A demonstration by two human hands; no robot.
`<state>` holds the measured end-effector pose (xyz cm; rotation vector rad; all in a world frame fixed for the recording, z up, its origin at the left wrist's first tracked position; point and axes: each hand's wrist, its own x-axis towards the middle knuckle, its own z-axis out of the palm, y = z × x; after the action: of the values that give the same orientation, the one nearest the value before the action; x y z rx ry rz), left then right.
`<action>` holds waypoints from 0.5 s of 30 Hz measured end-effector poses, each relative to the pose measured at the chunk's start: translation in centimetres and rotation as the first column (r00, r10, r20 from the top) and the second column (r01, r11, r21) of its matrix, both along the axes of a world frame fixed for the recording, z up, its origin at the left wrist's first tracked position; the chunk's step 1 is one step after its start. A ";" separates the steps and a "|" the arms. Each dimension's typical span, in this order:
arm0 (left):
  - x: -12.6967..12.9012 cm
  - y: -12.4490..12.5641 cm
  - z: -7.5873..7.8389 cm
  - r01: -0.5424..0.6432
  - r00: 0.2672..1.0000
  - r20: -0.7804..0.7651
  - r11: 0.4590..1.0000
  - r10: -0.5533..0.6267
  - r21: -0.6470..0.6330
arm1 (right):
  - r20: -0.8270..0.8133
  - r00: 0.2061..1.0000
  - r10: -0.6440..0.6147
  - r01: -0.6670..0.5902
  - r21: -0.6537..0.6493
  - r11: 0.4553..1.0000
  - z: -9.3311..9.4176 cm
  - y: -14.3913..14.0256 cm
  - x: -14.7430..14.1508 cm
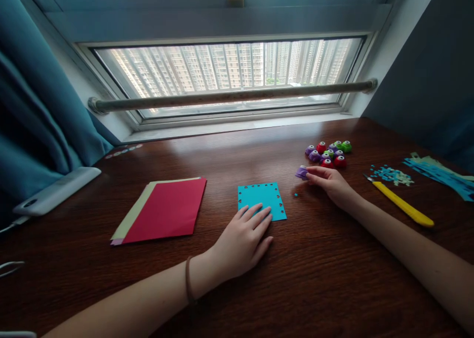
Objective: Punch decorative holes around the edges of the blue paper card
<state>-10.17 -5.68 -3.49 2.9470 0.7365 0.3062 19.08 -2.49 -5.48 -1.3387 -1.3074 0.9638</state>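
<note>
My left hand [244, 236] lies flat with its fingers spread over the lower edge of a blue paper square [257, 194]. Small cut-out shapes, hearts and stars among them, run along the square's top and both sides; its lower edge is partly hidden under my fingers. To the right, my right hand [329, 182] pinches a purple craft punch [301, 172] between thumb and fingers, apart from the paper. A tiny blue star [296, 194] rests on the table just below that punch.
Several red, purple and green punches [328, 153] cluster behind my right hand. A yellow-handled craft knife [403, 204], paper confetti [392, 174] and blue strips [440, 175] lie at right. Coloured paper sheets [166, 209] and a white device [57, 190] are at left.
</note>
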 end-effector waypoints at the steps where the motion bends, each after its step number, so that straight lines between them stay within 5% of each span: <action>1: 0.0 0.0 0.0 -0.002 1.000 -0.003 1.000 0.002 0.000 | 0.080 0.995 -0.057 0.053 0.054 0.997 -0.1 0.0 0.0; 5: 0.0 -0.1 0.3 -0.012 1.000 -0.028 1.000 0.011 -0.014 | 0.453 0.848 -0.276 0.177 0.249 0.952 -0.3 -0.1 0.1; 15: 0.1 0.0 0.1 -0.021 0.998 -0.052 0.999 0.019 -0.029 | 0.589 0.642 -0.491 0.323 0.373 0.870 -1.6 1.2 2.6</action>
<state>-10.09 -5.68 -3.37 2.9312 0.7702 0.2193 21.71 -1.31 -7.12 -1.7711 -1.4705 -0.0394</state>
